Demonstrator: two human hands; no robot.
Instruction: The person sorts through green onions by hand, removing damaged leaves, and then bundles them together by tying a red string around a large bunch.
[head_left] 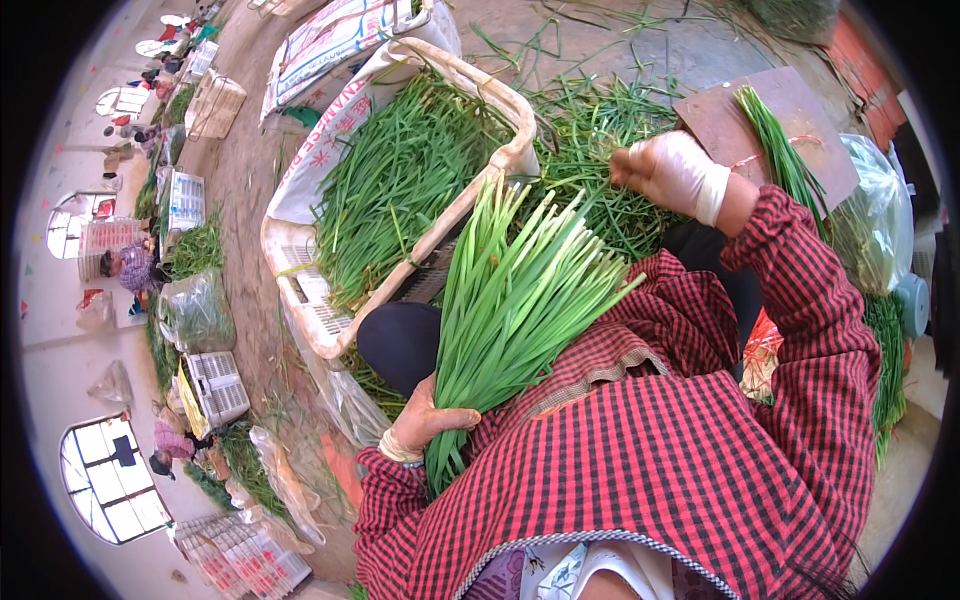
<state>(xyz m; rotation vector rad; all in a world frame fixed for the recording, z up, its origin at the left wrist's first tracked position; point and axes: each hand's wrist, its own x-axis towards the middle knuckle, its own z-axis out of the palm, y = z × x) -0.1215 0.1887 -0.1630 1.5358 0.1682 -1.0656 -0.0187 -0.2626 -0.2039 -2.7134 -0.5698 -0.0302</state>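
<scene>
A thick bunch of garlic chives point(510, 310) stands fanned out over my lap, its pale cut ends pointing up and away. My left hand point(430, 420) is wrapped round the lower, leafy part of it. My right hand point(665, 172), covered by a thin whitish glove, hovers to the right over a heap of loose green leaves point(610, 130). Its fingers are curled together, and whatever they hold, if anything, cannot be made out. Beyond the bunch, a white plastic crate point(515, 150) is filled with more chives point(400, 180).
At the right lies a flat brownish board point(720, 105) bearing a tied bundle of chives point(775, 140). A clear plastic bag point(870, 200) stands beside it. Another wrapped crate point(340, 50) is at the back. Far left, people point(135, 268) sit among crates and greens.
</scene>
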